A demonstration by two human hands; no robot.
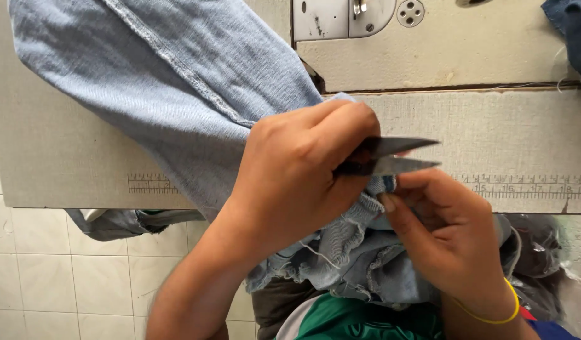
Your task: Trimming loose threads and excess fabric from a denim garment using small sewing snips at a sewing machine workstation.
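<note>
Left hand (297, 179) clamped on small metal thread snips (391, 156), blades slightly apart, over light blue denim garment (177, 82) draped on beige desk (492, 132). Right hand (451, 233) pinches frayed denim edge (382, 186) just below blades. Left hand blocks snip handles. Printed ruler strip (523, 187), sewing machine base (347, 19) behind.

soft, even daylight fills the view, bright without harsh glare. shadows are faint, just a thin dark band under the denim (177, 82). the left forearm (189, 296) looks slightly smeared, perhaps from motion. the centre stays sharp; the far corners soften a little.
</note>
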